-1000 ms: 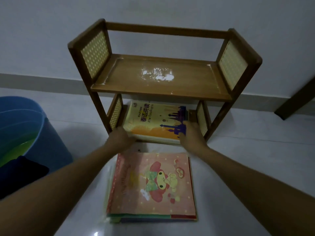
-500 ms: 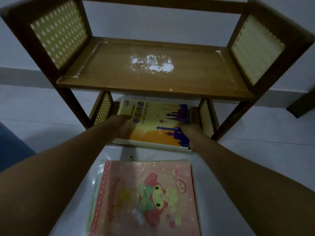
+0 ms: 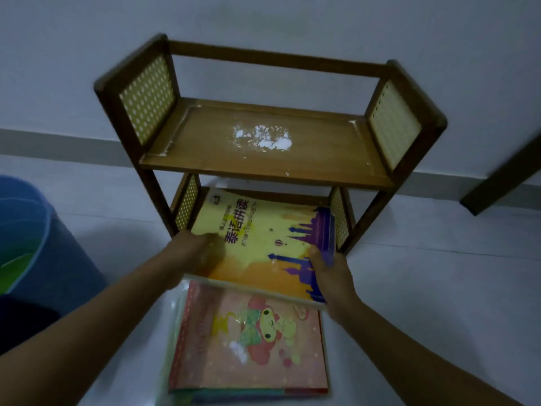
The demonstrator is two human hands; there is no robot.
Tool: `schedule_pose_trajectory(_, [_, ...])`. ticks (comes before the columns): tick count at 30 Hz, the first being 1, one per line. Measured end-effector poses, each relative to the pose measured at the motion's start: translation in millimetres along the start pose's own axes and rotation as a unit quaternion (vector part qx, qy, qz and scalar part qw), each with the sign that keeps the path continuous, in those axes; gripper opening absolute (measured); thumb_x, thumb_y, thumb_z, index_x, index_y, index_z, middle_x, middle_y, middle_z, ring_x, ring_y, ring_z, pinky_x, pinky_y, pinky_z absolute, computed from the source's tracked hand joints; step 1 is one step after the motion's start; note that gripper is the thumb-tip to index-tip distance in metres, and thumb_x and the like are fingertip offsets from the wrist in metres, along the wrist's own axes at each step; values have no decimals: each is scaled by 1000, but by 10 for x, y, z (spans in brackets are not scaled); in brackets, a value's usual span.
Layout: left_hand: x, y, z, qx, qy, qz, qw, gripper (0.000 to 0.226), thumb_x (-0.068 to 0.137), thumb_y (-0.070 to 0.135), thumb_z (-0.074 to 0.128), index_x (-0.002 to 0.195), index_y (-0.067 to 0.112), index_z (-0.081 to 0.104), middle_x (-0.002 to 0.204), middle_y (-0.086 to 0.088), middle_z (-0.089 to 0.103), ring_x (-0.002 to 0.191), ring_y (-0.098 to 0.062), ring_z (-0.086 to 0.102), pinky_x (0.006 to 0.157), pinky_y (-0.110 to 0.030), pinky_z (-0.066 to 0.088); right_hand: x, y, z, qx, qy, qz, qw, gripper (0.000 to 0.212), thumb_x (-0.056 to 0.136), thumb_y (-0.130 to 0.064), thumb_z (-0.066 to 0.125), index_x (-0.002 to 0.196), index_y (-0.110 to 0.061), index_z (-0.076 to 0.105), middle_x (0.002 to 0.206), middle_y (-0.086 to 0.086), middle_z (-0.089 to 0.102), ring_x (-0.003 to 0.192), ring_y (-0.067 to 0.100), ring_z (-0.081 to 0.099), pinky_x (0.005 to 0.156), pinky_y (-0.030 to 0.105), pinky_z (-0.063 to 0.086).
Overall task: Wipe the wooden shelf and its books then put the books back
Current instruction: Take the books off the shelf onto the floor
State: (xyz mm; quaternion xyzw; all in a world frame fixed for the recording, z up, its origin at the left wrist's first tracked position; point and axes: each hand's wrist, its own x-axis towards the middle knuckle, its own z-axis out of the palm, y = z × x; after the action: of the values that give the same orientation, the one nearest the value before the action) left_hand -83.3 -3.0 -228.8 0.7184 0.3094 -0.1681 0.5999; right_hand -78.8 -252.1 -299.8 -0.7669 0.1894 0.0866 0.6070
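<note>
A small wooden shelf (image 3: 205, 164) with yellow cane side panels stands on the floor against the wall. White powdery dirt (image 3: 263, 139) marks the middle of its upper board. A yellow book (image 3: 263, 238) with purple towers on the cover sticks halfway out of the lower level. My left hand (image 3: 193, 253) grips its left edge and my right hand (image 3: 330, 271) grips its right edge. Its near end hangs over a pink cartoon book (image 3: 248, 341), which tops a stack lying on the floor in front of the shelf.
A blue bucket (image 3: 55, 259) holding something green stands at the left, with a dark cloth (image 3: 26, 323) over its near rim. A dark wooden leg (image 3: 503, 177) leans in at the right. Pale floor tiles surround the shelf.
The yellow book has slid out of the lower level toward me, held by both hands, and now overlaps the pink book. The view has pulled back from the shelf.
</note>
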Motion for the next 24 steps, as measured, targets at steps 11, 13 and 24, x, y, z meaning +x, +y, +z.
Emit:
schedule_pose_trajectory(11, [-418, -1265, -110, 67, 23, -40, 997, 60, 65, 51, 66, 105, 6, 62, 98, -15, 68, 88, -33, 66, 82, -43, 57, -462, 879, -141, -258, -12, -38, 965, 91, 65, -90, 34, 111, -15, 59, 99, 11, 64, 87, 26, 65, 73, 41, 59])
schedule_pose_trajectory(13, [-224, -1453, -146, 134, 17, -37, 990, 76, 44, 60, 63, 103, 12, 61, 101, -11, 68, 90, -29, 66, 83, -43, 57, -528, 692, -179, -335, -32, -16, 941, 71, 79, -74, 44, 114, -14, 58, 104, 13, 62, 90, 26, 63, 77, 40, 57])
schedule_pose_trajectory(24, [-1566, -301, -1576, 376, 202, 245, 870, 67, 86, 38, 64, 144, 16, 37, 146, -2, 42, 133, -20, 40, 107, -32, 34, -1160, -1029, 786, -459, -208, -230, 833, 70, 97, -31, 49, 152, -20, 7, 160, 6, 3, 147, 32, 2, 114, 45, 24])
